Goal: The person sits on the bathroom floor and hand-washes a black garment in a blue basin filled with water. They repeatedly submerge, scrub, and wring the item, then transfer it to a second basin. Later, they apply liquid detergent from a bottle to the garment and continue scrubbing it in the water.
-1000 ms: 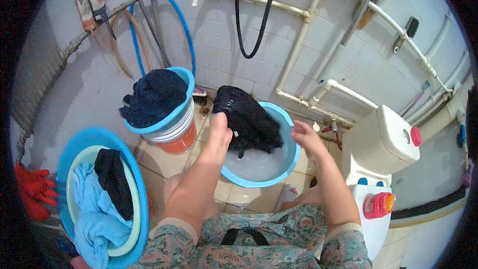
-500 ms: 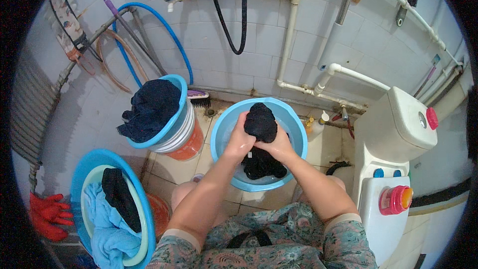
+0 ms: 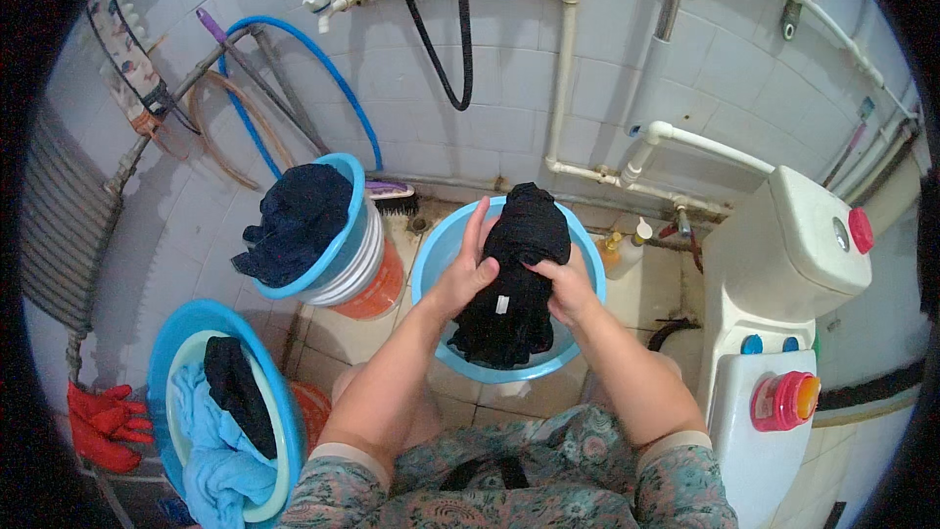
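A black garment is held over the blue basin, gripped at its right side by the right hand; the left hand is spread at its left edge; dark clothing is piled in a second basin on a bucket

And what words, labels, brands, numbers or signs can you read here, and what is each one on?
None can be read.
White tag on the black cloth: too small to read.
Orange-and-white bucket: any print is too small to make out.
Pink jar on the toilet lid: no legible lettering.
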Demonstrator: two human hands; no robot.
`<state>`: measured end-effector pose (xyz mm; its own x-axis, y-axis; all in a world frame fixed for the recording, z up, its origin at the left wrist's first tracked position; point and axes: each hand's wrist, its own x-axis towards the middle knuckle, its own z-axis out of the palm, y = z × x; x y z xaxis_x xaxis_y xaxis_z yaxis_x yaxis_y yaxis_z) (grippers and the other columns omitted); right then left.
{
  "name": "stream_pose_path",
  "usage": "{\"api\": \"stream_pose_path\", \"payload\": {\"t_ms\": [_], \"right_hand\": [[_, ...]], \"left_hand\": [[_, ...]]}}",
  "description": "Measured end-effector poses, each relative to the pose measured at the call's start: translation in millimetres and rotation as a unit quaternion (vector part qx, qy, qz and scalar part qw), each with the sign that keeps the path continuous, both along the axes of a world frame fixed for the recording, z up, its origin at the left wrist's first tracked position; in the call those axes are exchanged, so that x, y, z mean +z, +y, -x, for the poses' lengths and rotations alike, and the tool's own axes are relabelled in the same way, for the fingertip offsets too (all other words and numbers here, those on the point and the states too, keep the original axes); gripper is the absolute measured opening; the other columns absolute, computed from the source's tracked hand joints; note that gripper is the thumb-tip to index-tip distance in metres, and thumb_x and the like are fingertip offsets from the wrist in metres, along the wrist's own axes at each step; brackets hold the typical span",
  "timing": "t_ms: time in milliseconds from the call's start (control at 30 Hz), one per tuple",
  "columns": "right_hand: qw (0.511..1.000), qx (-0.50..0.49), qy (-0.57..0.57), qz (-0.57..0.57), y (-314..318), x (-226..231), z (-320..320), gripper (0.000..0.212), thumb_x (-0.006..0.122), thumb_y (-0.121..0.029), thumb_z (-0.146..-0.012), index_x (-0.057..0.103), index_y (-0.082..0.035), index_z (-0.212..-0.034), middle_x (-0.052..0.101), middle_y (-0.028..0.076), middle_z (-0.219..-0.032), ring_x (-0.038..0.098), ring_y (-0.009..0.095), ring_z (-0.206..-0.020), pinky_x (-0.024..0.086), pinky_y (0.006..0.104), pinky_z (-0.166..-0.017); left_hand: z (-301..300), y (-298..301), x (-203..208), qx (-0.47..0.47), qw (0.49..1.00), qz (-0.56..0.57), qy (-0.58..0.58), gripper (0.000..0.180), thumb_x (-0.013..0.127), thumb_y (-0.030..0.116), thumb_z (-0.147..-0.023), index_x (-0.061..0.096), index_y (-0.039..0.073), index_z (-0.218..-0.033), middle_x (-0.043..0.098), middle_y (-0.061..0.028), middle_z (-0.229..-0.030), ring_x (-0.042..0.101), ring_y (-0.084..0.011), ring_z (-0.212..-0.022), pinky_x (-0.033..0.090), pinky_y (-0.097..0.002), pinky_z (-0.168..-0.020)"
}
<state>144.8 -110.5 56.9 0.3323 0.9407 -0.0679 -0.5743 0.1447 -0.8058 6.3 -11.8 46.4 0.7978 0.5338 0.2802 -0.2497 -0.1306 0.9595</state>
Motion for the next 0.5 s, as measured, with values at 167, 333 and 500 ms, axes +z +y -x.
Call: {"api": "stream_pose_path", "payload": {"t_ms": [167, 333, 500], "right_hand": [[0.99, -0.106, 0.091, -0.003, 7, -20, 2, 0.04, 0.046, 0.003, -0.073, 0.051, 0.002, -0.112, 0.057, 0.011, -0.108, 0.055, 0.024, -0.098, 0.041, 0.0356, -0.089], [0.963, -0.11, 0.233, 0.081, 10, -24, 1, 0.034, 0.043, -0.011, -0.078, 0.053, 0.001, -0.108, 0.057, 0.014, -0.106, 0.054, 0.029, -0.097, 0.041, 0.0421, -0.09], [0.949, -0.122, 0.267, 0.112, 9, -5, 10, 0.034, 0.041, -0.015, -0.081, 0.052, 0.0, -0.109, 0.058, 0.015, -0.104, 0.055, 0.03, -0.098, 0.042, 0.0442, -0.091]], "left_hand": [[-5, -30, -9, 0.011, 0.991, -0.094, 0.09, 0.119, 0.079, 0.027, -0.067, -0.014, 0.008, -0.141, 0.024, -0.0176, -0.14, 0.027, -0.0269, -0.129, 0.019, -0.0366, -0.107], [-9, -44, -13, 0.005, 0.983, -0.114, 0.144, 0.122, 0.079, 0.018, -0.063, -0.016, 0.008, -0.139, 0.03, -0.0215, -0.137, 0.035, -0.0322, -0.126, 0.028, -0.0365, -0.104], [-16, -51, -6, 0.094, 0.958, -0.128, 0.24, 0.109, 0.074, 0.017, -0.063, -0.002, 0.009, -0.14, 0.051, -0.0258, -0.114, 0.053, -0.0384, -0.106, 0.042, -0.0399, -0.089]]}}
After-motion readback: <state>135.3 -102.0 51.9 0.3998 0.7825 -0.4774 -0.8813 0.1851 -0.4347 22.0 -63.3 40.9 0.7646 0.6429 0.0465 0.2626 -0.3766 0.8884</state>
